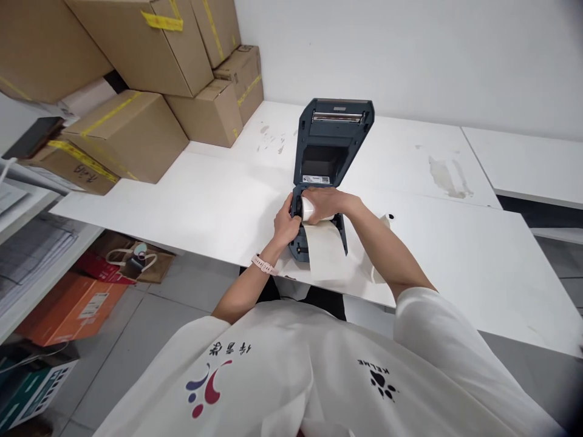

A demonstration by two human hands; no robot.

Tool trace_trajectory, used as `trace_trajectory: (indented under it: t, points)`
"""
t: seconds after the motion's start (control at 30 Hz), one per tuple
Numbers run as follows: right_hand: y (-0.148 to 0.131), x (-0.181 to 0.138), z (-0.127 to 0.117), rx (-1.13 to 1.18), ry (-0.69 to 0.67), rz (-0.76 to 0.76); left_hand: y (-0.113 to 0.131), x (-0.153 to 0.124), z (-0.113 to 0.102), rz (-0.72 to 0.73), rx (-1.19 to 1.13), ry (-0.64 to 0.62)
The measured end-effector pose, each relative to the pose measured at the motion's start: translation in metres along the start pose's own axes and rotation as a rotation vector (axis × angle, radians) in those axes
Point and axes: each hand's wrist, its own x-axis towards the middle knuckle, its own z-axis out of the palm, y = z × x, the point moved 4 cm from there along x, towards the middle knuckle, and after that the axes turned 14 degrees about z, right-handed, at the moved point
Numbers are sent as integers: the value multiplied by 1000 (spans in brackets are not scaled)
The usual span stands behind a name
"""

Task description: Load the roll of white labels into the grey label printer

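A dark grey label printer stands on the white table with its lid raised. Inside its bay sits a white paper roll, and a loose strip of paper runs from it out over the printer's front. From above, my right hand is closed over the roll, covering much of it. My left hand grips the printer's left side, beside the end of the roll; some of its fingertips are hidden. Partly behind my right forearm lies another white roll.
Cardboard boxes are stacked at the left end of the white table, against the wall. Table sections meet at a seam on the right. An orange box and a paper bag stand on the floor at left.
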Motion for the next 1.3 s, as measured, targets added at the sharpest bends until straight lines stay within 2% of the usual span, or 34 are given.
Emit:
trace_trajectory:
  t: [0.1,0.2,0.27,0.37,0.47,0.57,0.7,0.9,1.1,1.23,1.3]
  points:
    - [1,-13,10,56,80,-25,1,0,0,-5,6,9]
    - [-3,-52,20,191,291,-79,6,-2,-1,7,19,5]
    - [-9,-84,35,275,406,-116,10,-4,-2,15,11,-1]
    - [-24,-119,70,279,507,-116,11,-6,-2,23,-9,6]
    - [-39,-130,100,232,563,-46,5,-4,0,12,-31,23]
    - [-53,-128,112,200,596,27,-3,-2,3,-3,-100,26]
    - [-60,-125,111,198,590,78,-5,-1,5,-11,-176,22]
    - [-60,-128,105,226,565,48,1,-4,3,7,-214,38]
    - [-61,-129,103,336,472,35,4,-2,4,-2,-228,25]
    - [-36,-137,88,651,452,-136,7,-34,4,-110,-254,-42]
    - [-4,-131,65,845,566,-132,9,-62,2,-169,-267,-59]
